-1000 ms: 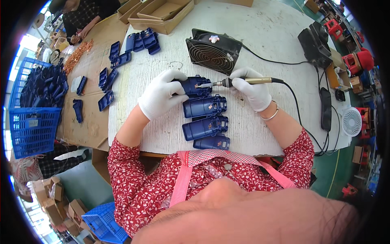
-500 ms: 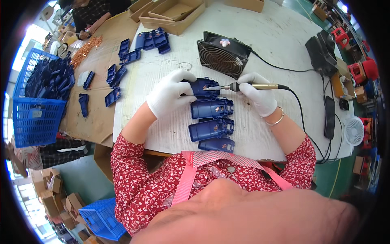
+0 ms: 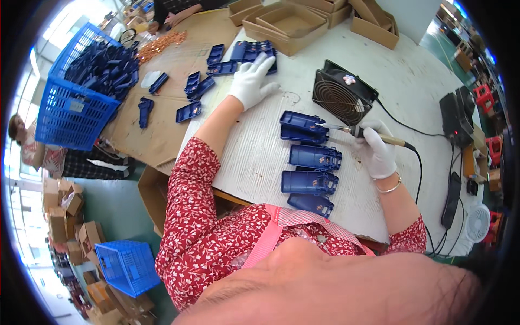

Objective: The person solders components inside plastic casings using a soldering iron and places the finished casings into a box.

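Observation:
My white-gloved left hand (image 3: 250,84) is stretched out with fingers spread, its fingertips at the near side of a group of blue plastic casings (image 3: 246,50). Whether it touches them I cannot tell. In its glove, my right hand (image 3: 377,151) is closed round a soldering iron (image 3: 391,140) with a gold handle and black cable. The iron's tip is at the right end of a blue casing (image 3: 299,120), the farthest in a column. Nearer me in that column lie more casings, among them one (image 3: 311,156) with small metal parts at its right end.
A black fan (image 3: 341,97) stands beyond the iron. Cardboard trays (image 3: 284,38) sit at the back. Loose casings (image 3: 188,112) and orange-coloured small parts (image 3: 161,46) lie to the left, beside a full blue crate (image 3: 73,116). A black power unit (image 3: 455,119) stands at the right.
My left hand has let go of the farthest casing in the column and reached away to the upper left. The iron stays by that casing. The whole view has shifted.

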`<state>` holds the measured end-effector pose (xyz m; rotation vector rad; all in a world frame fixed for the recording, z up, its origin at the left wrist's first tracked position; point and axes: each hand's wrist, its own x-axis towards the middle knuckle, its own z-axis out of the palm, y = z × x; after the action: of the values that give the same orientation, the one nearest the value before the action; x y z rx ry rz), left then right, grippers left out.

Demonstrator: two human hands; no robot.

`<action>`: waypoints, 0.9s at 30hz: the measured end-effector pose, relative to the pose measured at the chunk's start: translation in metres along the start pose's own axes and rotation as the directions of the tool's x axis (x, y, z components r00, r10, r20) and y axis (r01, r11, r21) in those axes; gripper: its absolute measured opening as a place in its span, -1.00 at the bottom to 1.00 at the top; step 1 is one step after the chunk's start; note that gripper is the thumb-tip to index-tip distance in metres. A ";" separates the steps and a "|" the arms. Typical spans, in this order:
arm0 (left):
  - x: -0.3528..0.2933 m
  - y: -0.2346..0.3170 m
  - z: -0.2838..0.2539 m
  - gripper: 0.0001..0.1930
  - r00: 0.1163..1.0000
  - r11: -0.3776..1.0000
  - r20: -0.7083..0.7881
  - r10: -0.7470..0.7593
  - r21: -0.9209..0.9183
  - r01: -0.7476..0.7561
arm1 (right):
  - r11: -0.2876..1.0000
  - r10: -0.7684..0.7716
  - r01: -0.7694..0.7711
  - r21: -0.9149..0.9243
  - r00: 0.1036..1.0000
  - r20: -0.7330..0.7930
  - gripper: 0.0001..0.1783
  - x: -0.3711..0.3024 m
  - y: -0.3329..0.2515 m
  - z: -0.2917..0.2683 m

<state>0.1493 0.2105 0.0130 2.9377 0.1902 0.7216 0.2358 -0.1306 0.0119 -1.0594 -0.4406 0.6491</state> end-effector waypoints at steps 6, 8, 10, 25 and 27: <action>-0.003 -0.001 -0.005 -0.56 0.999 0.999 -0.018 -0.038 -0.014 0.038 | 0.998 -0.038 0.037 -0.053 0.999 -0.004 -0.89 0.000 0.001 -0.001; -0.006 -0.003 -0.007 -0.64 0.995 0.999 -0.093 -0.033 -0.030 0.030 | 0.993 -0.035 0.034 -0.110 0.999 -0.010 -0.89 -0.002 -0.001 0.000; -0.007 -0.005 -0.010 -0.65 0.994 0.993 -0.003 -0.106 -0.059 0.106 | 0.992 -0.034 0.028 -0.120 0.999 -0.041 -0.89 -0.003 -0.001 0.001; -0.015 0.000 -0.019 -0.83 0.962 0.932 -0.236 -0.140 -0.360 0.048 | 0.997 -0.032 0.030 -0.074 0.999 -0.026 -0.89 -0.001 -0.001 -0.002; -0.015 0.006 -0.019 -0.84 0.950 0.865 -0.193 -0.246 -0.487 0.125 | 0.998 -0.035 0.035 -0.045 0.999 -0.022 -0.89 0.000 0.001 -0.005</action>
<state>0.1276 0.2035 0.0238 2.3267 0.2734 0.9507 0.2384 -0.1340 0.0089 -1.0979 -0.4551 0.5982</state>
